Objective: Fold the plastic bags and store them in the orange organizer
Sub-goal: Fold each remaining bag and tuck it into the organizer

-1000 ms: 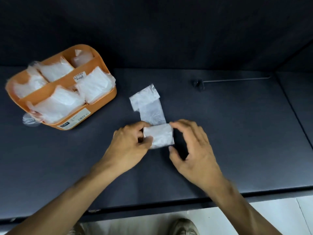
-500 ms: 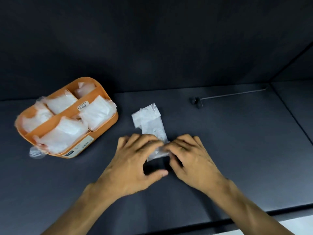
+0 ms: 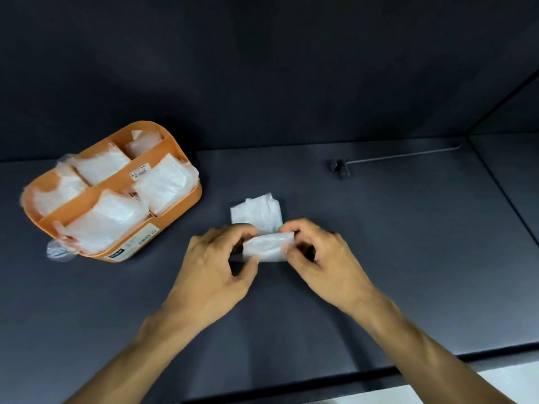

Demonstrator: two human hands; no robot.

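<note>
- The plastic bag [image 3: 262,228], white and translucent, lies near the middle of the dark worktop [image 3: 408,243], folded into a narrow strip whose near end is rolled up into a thick fold.
- The left hand [image 3: 215,258] grips the left end of that rolled fold — fingers curled over the top, thumb beneath at the near edge.
- The right hand [image 3: 318,252] pinches the right end of the same fold, its fingers curled round the plastic.
- The far end of the bag, still flat, rests on the worktop just beyond the two hands.
- The orange organizer [image 3: 175,205] stands on the worktop to the left, well apart from the hands, turned at an angle.
- Its compartments hold folded plastic bags [image 3: 163,182], which stand up past the rim; a small white label sits on the middle divider and another on the near wall.
- A thin metal rod [image 3: 402,156] with a dark bracket lies at the back right of the worktop.
</note>
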